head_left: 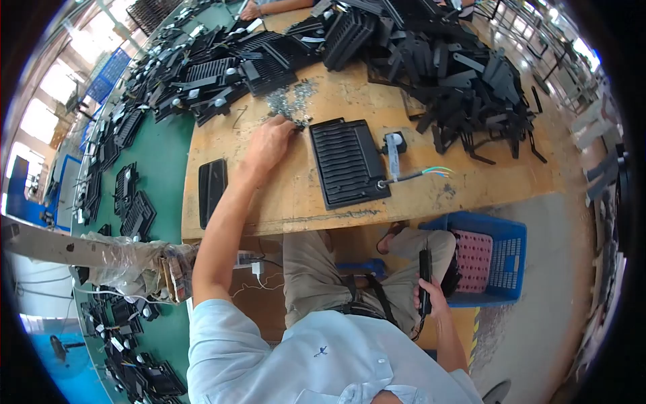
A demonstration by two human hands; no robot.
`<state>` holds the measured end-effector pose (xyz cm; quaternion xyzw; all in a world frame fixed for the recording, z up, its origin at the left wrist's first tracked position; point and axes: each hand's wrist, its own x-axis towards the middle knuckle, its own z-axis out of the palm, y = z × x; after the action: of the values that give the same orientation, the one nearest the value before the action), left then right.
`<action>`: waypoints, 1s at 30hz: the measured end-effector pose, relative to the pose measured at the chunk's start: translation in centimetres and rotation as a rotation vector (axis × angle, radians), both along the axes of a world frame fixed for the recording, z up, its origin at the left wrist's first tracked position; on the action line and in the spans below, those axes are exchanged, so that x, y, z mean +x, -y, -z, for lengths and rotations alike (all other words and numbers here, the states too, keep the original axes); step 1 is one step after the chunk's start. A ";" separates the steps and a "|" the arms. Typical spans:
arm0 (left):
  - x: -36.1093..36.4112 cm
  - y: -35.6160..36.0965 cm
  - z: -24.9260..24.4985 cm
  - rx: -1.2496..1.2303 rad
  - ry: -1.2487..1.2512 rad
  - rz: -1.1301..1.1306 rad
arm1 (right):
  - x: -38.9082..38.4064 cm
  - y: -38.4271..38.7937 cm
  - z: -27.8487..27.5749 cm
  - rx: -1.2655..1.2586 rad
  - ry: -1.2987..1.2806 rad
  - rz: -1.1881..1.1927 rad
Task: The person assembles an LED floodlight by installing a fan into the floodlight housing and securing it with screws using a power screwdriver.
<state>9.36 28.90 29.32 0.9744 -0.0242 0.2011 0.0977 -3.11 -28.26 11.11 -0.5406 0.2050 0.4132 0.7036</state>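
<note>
My left hand (271, 143) reaches across the wooden table to the near edge of a scattered pile of small metal screws (293, 98). Its fingers are curled down and closed; whatever is between them is hidden. Low beside my thigh, my right hand (436, 299) is wrapped round a black electric screwdriver (424, 279), held upright. Between the hands, a black finned floodlight housing (344, 161) lies ribs up on the table. A cable with bare coloured wire ends (436, 172) and a small sensor head (396, 142) with a white label extend from its right side.
Black brackets (464, 81) are heaped at the back right, and more finned housings (212, 71) at the back left. A flat black piece (212, 193) lies left. A blue crate (508, 262) stands below right. Another person's hand (251, 10) shows at the far edge.
</note>
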 end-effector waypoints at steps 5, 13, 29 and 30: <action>0.2 -0.6 0.8 0.166 0.001 0.061 | -1.1 -0.7 -1.8 -0.097 0.040 -0.047; -2.9 1.7 -0.5 -0.722 0.263 -0.115 | -3.7 -4.0 -8.9 -0.066 0.195 -0.245; -11.2 15.7 0.6 -2.121 -0.045 0.220 | 0.9 -16.3 -19.6 0.103 0.651 -0.549; -11.3 15.8 0.5 -2.136 -0.040 0.214 | 0.8 -16.3 -19.5 0.101 0.649 -0.547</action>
<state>-1.98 13.08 28.82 0.3806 0.0804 0.0926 0.9166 -2.27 -11.94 30.60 -0.6419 -0.1982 0.4025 0.6218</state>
